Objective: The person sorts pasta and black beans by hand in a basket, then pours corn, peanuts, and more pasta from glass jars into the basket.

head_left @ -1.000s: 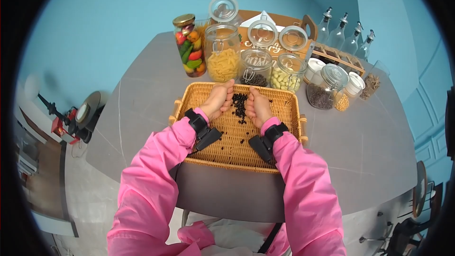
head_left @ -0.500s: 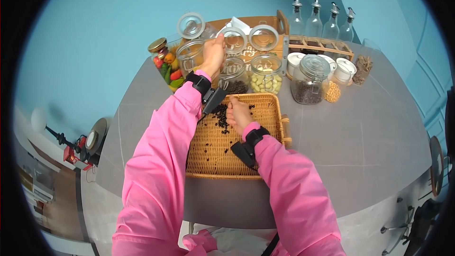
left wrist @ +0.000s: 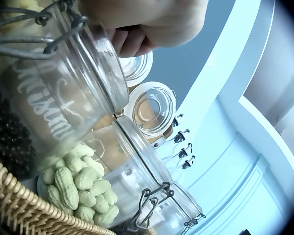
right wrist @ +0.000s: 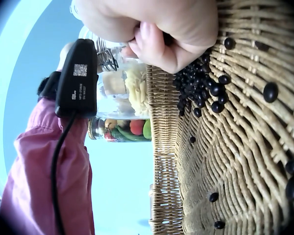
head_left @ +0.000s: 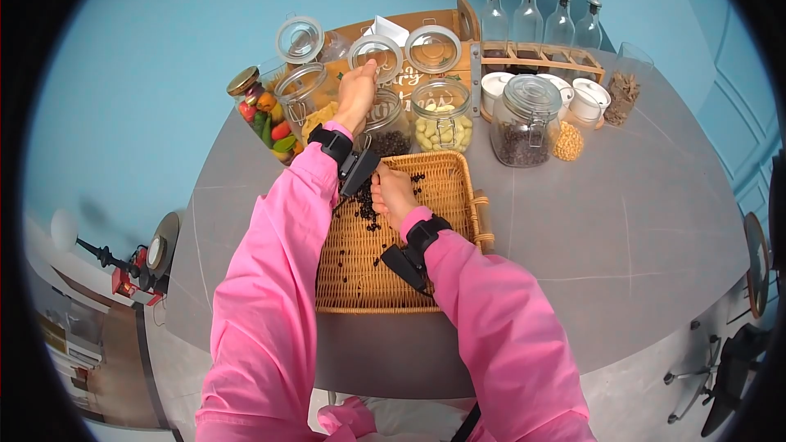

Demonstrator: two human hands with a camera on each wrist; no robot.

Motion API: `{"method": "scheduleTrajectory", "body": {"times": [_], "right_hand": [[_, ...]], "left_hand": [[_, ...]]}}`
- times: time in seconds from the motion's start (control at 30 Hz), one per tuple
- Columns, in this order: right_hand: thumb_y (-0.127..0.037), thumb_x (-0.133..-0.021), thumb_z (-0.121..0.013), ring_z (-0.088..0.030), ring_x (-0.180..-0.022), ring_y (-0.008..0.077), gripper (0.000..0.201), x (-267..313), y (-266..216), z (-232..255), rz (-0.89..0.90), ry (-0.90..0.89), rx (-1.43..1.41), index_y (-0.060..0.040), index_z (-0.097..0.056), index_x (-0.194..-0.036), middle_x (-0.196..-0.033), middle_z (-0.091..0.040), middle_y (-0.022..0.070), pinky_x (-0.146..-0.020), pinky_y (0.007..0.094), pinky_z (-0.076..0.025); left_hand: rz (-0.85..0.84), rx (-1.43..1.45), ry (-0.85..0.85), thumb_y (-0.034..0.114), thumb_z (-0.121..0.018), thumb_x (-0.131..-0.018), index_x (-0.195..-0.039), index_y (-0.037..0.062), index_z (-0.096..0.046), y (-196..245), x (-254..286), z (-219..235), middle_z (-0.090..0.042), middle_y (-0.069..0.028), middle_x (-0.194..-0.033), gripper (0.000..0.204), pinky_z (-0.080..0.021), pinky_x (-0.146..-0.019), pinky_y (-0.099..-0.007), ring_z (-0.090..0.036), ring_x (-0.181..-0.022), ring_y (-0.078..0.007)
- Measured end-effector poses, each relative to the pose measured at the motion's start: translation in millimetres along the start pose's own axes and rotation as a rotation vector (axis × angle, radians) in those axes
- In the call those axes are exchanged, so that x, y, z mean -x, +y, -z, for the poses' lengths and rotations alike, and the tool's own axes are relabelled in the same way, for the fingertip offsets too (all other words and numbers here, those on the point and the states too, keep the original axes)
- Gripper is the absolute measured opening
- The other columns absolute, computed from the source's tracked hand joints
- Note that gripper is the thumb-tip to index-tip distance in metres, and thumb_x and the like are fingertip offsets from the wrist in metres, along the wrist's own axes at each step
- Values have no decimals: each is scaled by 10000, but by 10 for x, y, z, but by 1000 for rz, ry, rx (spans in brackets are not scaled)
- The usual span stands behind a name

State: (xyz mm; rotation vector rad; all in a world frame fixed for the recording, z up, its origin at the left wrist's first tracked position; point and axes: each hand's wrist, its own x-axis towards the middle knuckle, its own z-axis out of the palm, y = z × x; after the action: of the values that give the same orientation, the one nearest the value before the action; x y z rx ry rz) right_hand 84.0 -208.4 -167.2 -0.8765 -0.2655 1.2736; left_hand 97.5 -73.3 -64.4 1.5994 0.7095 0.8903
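Observation:
Over the mouth of the open glass jar (head_left: 391,141) of black beans is my left hand (head_left: 356,98), its fingers curled round a handful of beans that the hand hides. My right hand (head_left: 395,195) is curled in a fist low over the far part of the wicker basket (head_left: 393,282); something dark shows between its fingers in the right wrist view. Loose black beans (right wrist: 193,85) are heaped on the basket floor close to that hand, with single ones scattered about. The left forearm covers the basket's left side in the head view.
Open jars of peanuts (head_left: 442,131) and pasta (head_left: 315,119) flank the bean jar, lids tilted back. A vegetable jar (head_left: 266,119) stands far left. To the right are a closed jar (head_left: 524,135), white canisters (head_left: 588,100) and oil bottles (head_left: 528,20) in a wooden rack.
My left hand has risen from the bean heap in the basket to the bean jar. The right hand stays curled over the basket. The head view has shifted.

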Motion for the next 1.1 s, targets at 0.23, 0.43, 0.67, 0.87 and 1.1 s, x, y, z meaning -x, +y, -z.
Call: {"method": "scheduleTrajectory", "body": {"times": [0.23, 0.43, 0.67, 0.87, 1.1], "right_hand": [[-334, -947, -468, -272, -404, 75, 379, 16, -15, -10, -15, 15, 5, -100, -421, -652, -546, -327, -41, -359, 245, -201], [-329, -940, -478, -269, -403, 70, 376, 22, -17, -15, -12, 14, 11, -100, -422, -648, -544, -320, -43, -355, 236, -199], [-329, -938, -484, -274, -404, 67, 372, 18, -11, -5, -10, 3, 9, -96, -429, -652, -545, -320, -46, -354, 236, -203], [-324, -935, -486, -278, -405, 69, 366, 19, -11, -8, -6, 8, 16, -94, -434, -654, -545, -328, -44, -352, 237, -207], [-315, -934, -486, -278, -407, 73, 361, 16, -8, -6, -9, 4, 9, -91, -436, -657, -549, -328, -41, -352, 236, -207]], "left_hand": [[-50, -23, 9, 341, -496, -923, -681, 78, -521, -92, -79, 15, -443, 27, -566, 359, -308, -492, -253, -391, -511, -78], [-80, 8, -13, 340, -491, -930, -689, 86, -526, -143, -122, 19, -447, 30, -590, 351, -293, -479, -244, -375, -500, -76], [-26, 18, -4, 334, -461, -948, -740, 134, -486, -4, 28, -29, -351, 64, -564, 289, -209, -403, -224, -311, -471, -60], [-7, 48, -3, 327, -454, -947, -740, 134, -496, 31, 65, -14, -372, 59, -571, 286, -218, -398, -220, -329, -465, -61], [-35, 25, -13, 264, -475, -922, -735, 113, -531, 31, 72, 2, -418, 54, -587, 247, -263, -422, -209, -368, -487, -56]]}}
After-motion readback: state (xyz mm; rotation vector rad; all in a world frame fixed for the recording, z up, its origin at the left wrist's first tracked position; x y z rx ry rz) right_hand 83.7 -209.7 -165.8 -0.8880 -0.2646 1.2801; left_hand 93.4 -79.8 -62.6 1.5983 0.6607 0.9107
